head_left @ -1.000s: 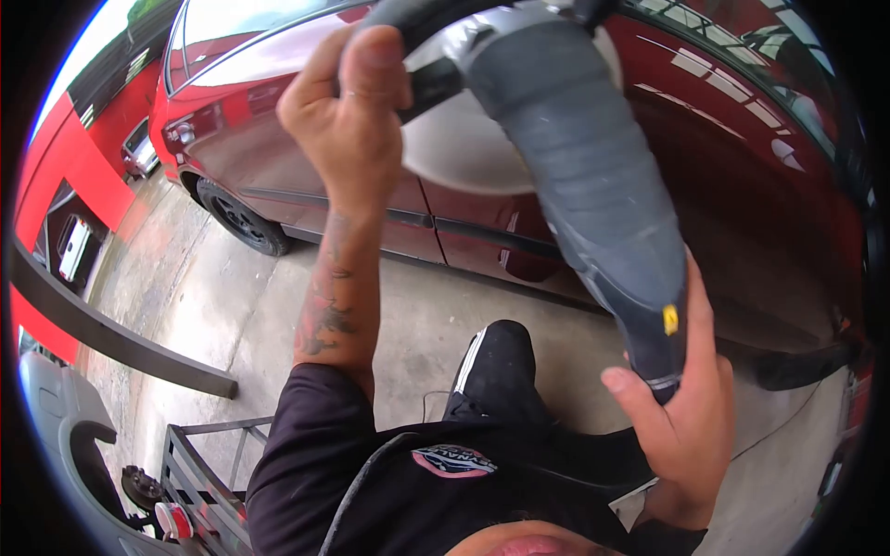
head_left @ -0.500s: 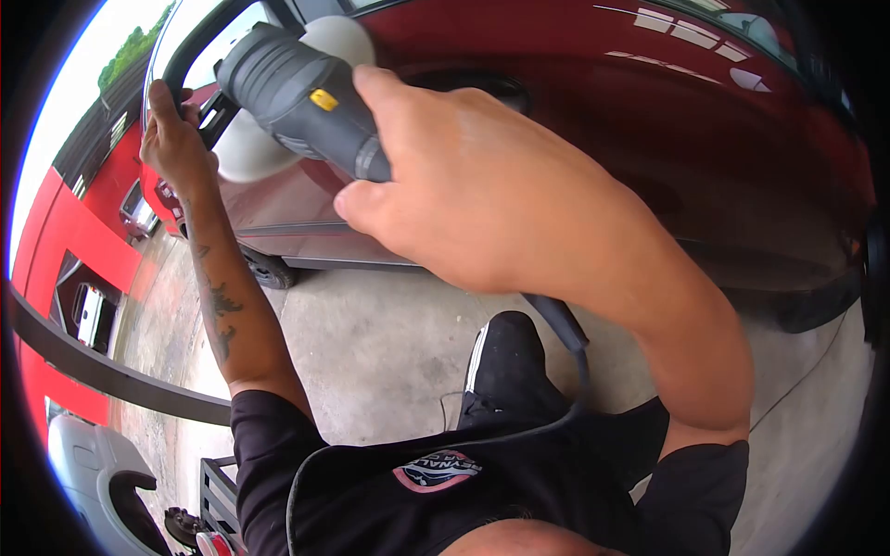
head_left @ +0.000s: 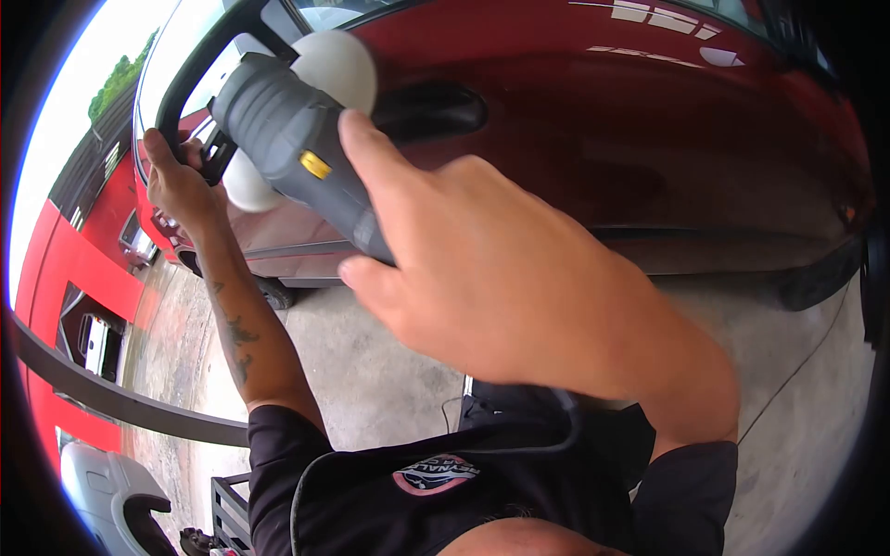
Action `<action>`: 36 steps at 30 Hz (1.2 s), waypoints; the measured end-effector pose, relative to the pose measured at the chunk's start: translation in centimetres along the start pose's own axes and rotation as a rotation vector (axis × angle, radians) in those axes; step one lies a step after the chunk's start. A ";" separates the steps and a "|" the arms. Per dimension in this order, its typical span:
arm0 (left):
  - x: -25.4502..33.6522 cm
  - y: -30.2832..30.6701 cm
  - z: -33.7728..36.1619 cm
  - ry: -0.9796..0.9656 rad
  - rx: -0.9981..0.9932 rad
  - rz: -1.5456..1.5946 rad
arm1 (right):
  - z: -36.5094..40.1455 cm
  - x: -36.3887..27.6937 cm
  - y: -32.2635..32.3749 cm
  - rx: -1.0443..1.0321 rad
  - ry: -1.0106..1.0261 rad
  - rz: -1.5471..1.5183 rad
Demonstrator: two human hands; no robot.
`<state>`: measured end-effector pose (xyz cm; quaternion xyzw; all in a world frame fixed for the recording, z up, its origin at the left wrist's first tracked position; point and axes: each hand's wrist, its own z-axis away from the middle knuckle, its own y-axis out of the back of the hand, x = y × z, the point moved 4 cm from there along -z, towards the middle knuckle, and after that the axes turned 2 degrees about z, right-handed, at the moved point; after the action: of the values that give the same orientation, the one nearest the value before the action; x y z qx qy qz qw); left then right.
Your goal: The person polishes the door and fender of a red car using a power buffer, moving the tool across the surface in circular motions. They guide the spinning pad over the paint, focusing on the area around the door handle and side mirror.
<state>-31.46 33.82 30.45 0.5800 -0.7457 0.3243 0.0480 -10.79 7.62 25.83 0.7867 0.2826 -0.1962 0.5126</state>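
My right hand [head_left: 464, 269] gripped the grey power polisher's body [head_left: 292, 148], left hand [head_left: 181, 185] clenched its black side handle [head_left: 185, 83], white foam pad [head_left: 329, 65] flat against the dark red car door [head_left: 603, 139].

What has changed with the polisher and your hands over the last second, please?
The polisher swung from top centre to the upper left, and its white pad is now at the red car door. The right hand followed from lower right to the centre. Unchanged: the left hand grips the front handle, and the right hand grips the polisher's rear.
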 end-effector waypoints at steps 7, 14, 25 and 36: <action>-0.2 -7.3 8.4 -0.134 -0.188 0.131 | 9.5 3.8 0.1 0.227 -0.138 -0.037; 1.6 -11.7 11.2 -0.078 -0.295 0.279 | 12.7 3.5 -0.4 0.407 -0.317 -0.106; -2.6 0.9 2.0 -0.097 -0.038 0.044 | -0.2 2.3 -2.5 -0.030 -0.056 0.017; -3.5 4.2 2.8 -0.093 0.018 -0.089 | 0.5 5.0 -5.2 0.221 0.222 0.177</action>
<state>-33.27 35.71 24.94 0.6276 -0.7176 0.3012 0.0224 -10.33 10.01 19.07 0.8768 0.2439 -0.0924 0.4040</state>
